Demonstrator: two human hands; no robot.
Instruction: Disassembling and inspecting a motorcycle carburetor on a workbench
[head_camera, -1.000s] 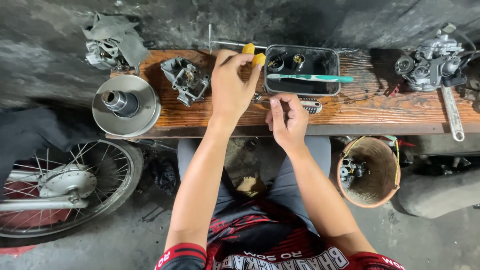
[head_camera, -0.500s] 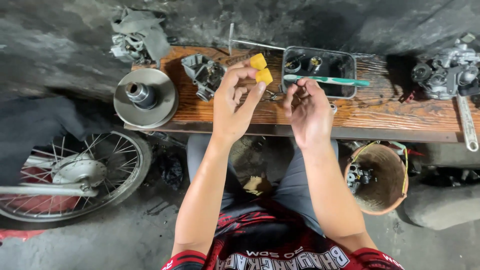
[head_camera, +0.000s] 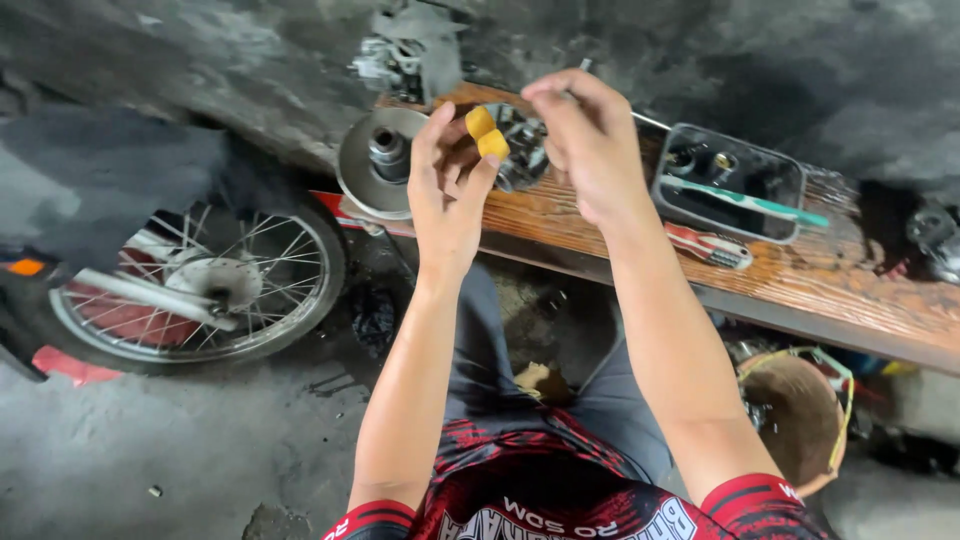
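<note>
Two yellow rollers (head_camera: 486, 133) are being pinched in the left hand (head_camera: 450, 185); the right hand (head_camera: 590, 140) is being held curled beside them, contents hidden

Two yellow rollers (head_camera: 486, 133) sit at the picture's 12 o'clock. The counter (head_camera: 800, 285) is orange-brown wood with dark grain. A teal toothbrush (head_camera: 745, 200) lies in a black tray (head_camera: 790, 180) at 2 o'clock. The floor (head_camera: 150, 450) is grey.

Stained concrete floor (head_camera: 150, 450), dark wall (head_camera: 800, 60), worn wooden bench (head_camera: 820, 285)
</note>
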